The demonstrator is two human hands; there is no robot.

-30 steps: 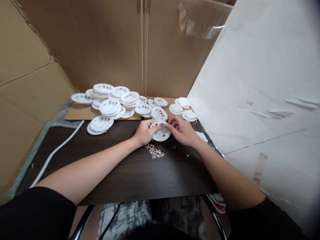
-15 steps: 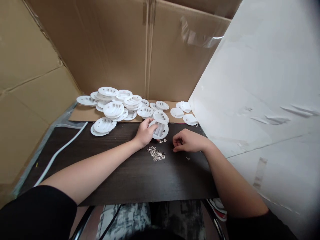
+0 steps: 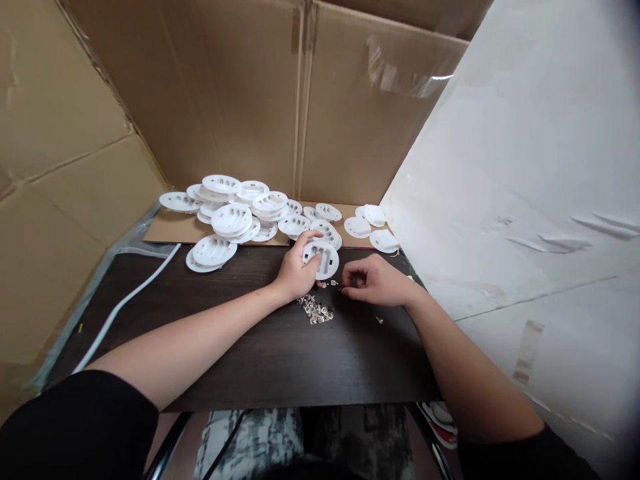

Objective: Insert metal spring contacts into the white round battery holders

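My left hand grips a round white plastic disc with slots, held tilted just above the dark table. My right hand hovers low over the table to the right of the disc, its fingers pinched together on something too small to make out. A small heap of metal clips lies on the table below and between both hands. A couple of loose clips lie just under the disc.
A pile of white discs lies at the table's far edge on a cardboard sheet. Cardboard walls stand behind and left; a white board leans at the right. A white cable runs along the left.
My right hand left the disc, dropped to the table at the right, and now pinches near the loose clips. My left hand keeps hold of the disc.
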